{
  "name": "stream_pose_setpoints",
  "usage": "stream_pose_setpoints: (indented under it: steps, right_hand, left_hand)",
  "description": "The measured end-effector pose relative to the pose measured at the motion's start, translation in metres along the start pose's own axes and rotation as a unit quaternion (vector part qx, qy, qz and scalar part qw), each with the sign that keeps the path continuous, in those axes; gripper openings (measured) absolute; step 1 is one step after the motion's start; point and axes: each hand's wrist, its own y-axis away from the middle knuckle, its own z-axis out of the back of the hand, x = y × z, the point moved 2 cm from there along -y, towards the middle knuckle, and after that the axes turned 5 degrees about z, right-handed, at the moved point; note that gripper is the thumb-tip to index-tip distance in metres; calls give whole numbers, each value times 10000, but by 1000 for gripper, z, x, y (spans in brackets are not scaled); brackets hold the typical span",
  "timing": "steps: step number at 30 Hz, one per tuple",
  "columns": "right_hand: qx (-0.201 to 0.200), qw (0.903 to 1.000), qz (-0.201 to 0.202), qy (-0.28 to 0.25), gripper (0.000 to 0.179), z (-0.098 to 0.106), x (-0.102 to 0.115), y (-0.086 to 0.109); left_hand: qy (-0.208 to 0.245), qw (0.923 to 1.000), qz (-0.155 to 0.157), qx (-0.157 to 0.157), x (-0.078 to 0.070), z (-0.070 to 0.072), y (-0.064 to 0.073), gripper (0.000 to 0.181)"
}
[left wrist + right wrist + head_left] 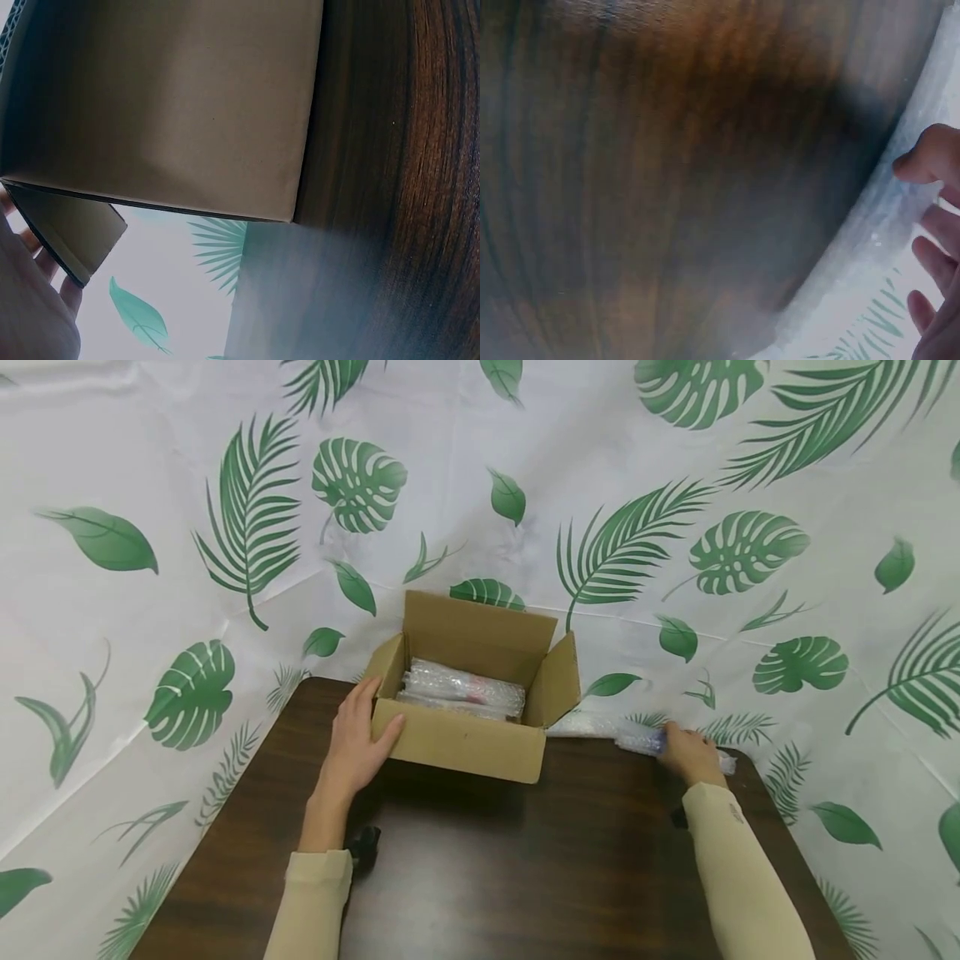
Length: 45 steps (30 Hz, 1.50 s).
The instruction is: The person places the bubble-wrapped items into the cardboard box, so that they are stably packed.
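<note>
An open cardboard box stands near the back of the table, flaps up. Inside it lie bubble-wrapped packages, one with a reddish patch. My left hand grips the box's left front corner, thumb on the front wall and fingers along the left flap. At the back right, my right hand holds a long bubble-wrapped package with a bluish part; what the wrap covers is unclear. In the right wrist view, the thumb lies on the near side of the wrap, with the fingers on the far side.
The dark wooden table reaches back to a white cloth backdrop printed with green leaves. Another stretch of clear wrap lies along the back edge, between the box and my right hand. A black strap shows at my left wrist.
</note>
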Motion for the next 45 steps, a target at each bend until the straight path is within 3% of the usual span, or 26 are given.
stream_pose_setpoints:
  steps: [8,22,34,45]
  right_hand:
    - [29,9997,56,-222,71,-4,-10,3]
    - [-409,9979,142,-491,68,-1,-12,26]
    - [-950,9941,89,-510,68,21,-16,41]
    - [-1859,9797,344,-674,70,57,6,55]
  left_hand:
    - [9,10000,-43,-23,-2,0,-2,79]
    - [-23,10000,-80,-12,0,2,-3,79]
    - [11,10000,12,2,1,0,-1,79]
    - [42,10000,-13,-3,-1,-1,0,79]
